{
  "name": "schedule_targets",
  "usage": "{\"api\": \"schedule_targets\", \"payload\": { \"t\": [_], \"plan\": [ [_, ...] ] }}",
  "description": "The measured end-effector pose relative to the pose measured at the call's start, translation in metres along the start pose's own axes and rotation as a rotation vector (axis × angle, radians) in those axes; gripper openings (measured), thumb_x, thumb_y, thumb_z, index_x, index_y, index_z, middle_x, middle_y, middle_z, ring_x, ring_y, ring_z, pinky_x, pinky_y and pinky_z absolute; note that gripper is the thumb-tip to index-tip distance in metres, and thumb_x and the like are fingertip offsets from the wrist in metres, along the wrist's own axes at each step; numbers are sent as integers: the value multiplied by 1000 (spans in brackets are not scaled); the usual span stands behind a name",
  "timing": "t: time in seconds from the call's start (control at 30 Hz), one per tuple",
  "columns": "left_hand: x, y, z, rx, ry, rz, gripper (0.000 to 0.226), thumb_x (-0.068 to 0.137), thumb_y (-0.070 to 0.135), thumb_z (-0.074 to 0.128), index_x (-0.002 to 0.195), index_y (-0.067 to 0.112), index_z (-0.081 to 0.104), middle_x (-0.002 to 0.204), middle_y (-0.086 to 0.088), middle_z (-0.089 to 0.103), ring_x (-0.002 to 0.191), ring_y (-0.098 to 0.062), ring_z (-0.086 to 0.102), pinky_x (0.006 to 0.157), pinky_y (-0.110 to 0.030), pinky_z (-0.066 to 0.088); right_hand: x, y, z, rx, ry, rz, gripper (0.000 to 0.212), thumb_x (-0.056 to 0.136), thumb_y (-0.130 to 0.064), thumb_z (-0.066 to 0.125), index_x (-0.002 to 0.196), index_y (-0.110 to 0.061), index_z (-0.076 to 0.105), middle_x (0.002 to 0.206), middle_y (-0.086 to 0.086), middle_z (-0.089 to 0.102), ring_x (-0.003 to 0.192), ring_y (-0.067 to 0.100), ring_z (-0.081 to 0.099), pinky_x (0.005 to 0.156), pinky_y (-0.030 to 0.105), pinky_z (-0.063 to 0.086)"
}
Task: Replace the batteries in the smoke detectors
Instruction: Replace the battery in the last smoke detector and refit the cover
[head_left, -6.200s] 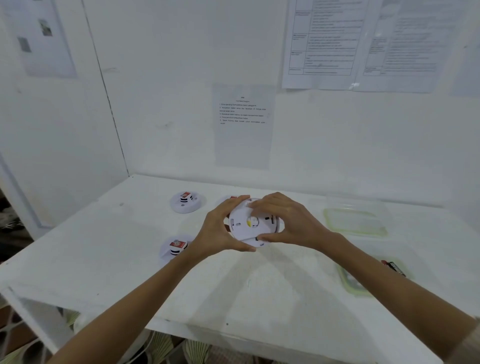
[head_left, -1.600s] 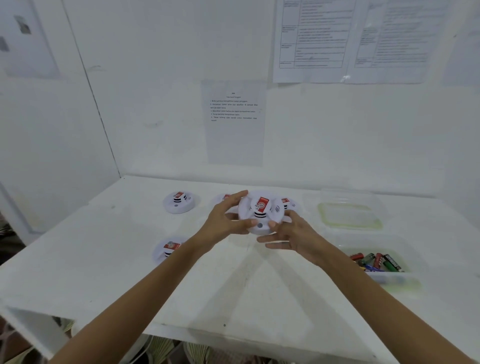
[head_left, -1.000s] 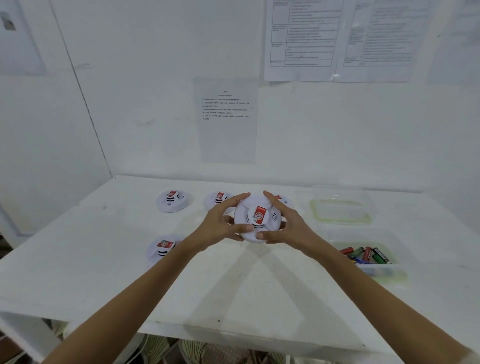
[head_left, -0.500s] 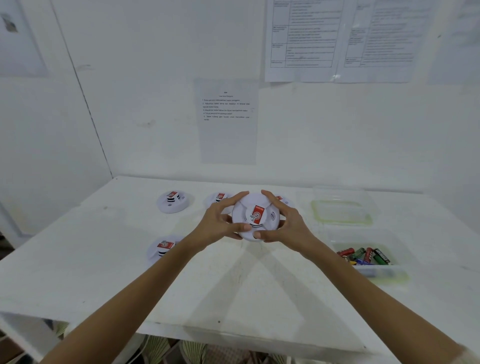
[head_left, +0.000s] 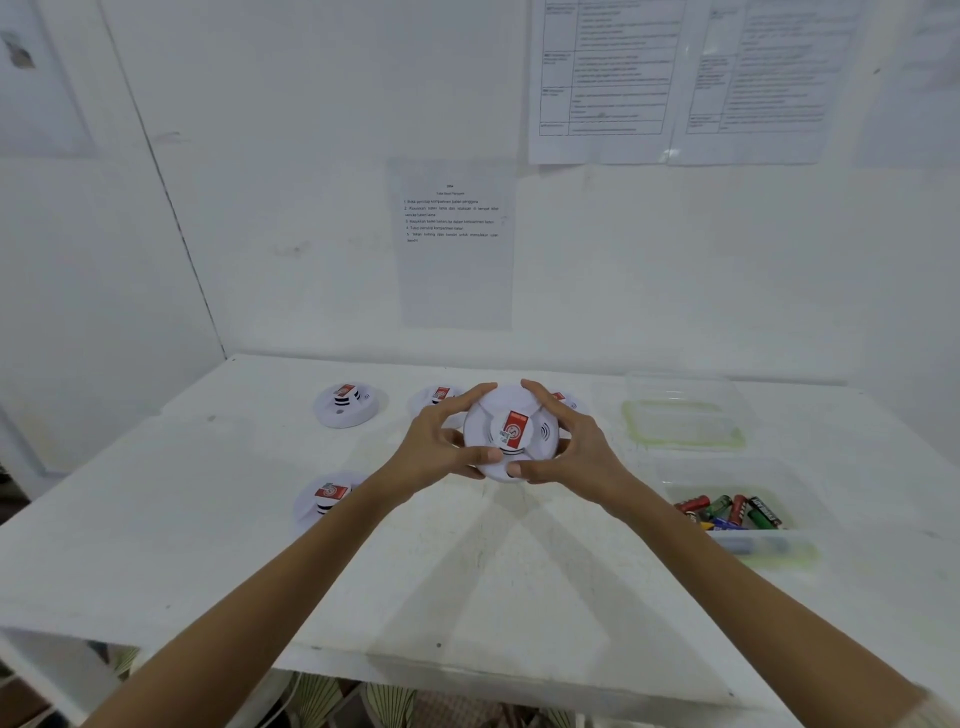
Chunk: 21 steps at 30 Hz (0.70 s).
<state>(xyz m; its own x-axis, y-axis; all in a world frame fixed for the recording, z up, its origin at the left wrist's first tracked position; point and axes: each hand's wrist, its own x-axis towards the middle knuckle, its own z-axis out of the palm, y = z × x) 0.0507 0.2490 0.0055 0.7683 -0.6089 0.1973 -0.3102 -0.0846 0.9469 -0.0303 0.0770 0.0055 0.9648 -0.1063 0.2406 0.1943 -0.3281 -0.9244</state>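
A round white smoke detector (head_left: 511, 431) with a red label faces me, held above the white table (head_left: 467, 582). My left hand (head_left: 441, 447) grips its left rim and my right hand (head_left: 576, 449) grips its right rim, thumbs on the lower edge. Other white detectors lie on the table: one at the far left (head_left: 348, 405), one near left (head_left: 324, 499), and two behind my hands (head_left: 436, 397) (head_left: 569, 402), partly hidden. A clear tub (head_left: 737, 512) at the right holds several batteries.
An empty clear container with a green rim (head_left: 680, 421) sits at the back right. Printed sheets (head_left: 454, 239) hang on the white wall behind. The table's front edge (head_left: 467, 670) runs close to me, with striped fabric below it.
Since six seconds ago the detector has been turned over from its back to its labelled front. Over the last second both hands kept their grip and the label rotated slightly.
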Motion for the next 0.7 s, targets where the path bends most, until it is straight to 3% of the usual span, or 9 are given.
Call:
{"api": "schedule_targets", "payload": {
  "t": [0.17,0.33,0.47,0.57,0.7],
  "plan": [
    [-2,-2,0,-17,-10,-30,70,74,2,75,136,17,45,115,15,54,96,-16,64,64,-32,59,-1,1,1,0,-5,-12,88,67,0,79,141,-18,35,107,-26,44,106,5,51,90,35,52],
    [-4,-2,-1,-29,-3,-45,71,75,3,74,137,17,44,122,6,54,97,-17,64,68,-36,60,-3,4,1,-73,-51,-48,90,72,-7,77,144,-23,26,118,-31,39,112,3,48,93,19,47],
    [-7,0,0,-32,7,-39,71,74,6,76,136,20,45,126,7,53,95,-13,64,65,-33,60,-8,12,0,-106,-128,-44,108,67,-7,81,144,-32,11,127,-32,23,123,5,39,98,28,46],
    [-12,-5,1,-82,30,-56,72,74,7,76,136,24,45,128,4,55,97,-14,64,67,-34,60,-15,18,5,-50,-14,-69,100,64,-3,82,136,-39,23,128,-30,30,112,6,51,84,25,53],
    [-20,-9,-1,7,-47,-17,92,66,4,82,135,39,34,128,17,51,104,-6,60,71,-17,52,-22,21,5,-24,79,-87,87,60,-4,84,131,-33,42,131,-17,40,102,7,56,71,24,55]
  ]
}}
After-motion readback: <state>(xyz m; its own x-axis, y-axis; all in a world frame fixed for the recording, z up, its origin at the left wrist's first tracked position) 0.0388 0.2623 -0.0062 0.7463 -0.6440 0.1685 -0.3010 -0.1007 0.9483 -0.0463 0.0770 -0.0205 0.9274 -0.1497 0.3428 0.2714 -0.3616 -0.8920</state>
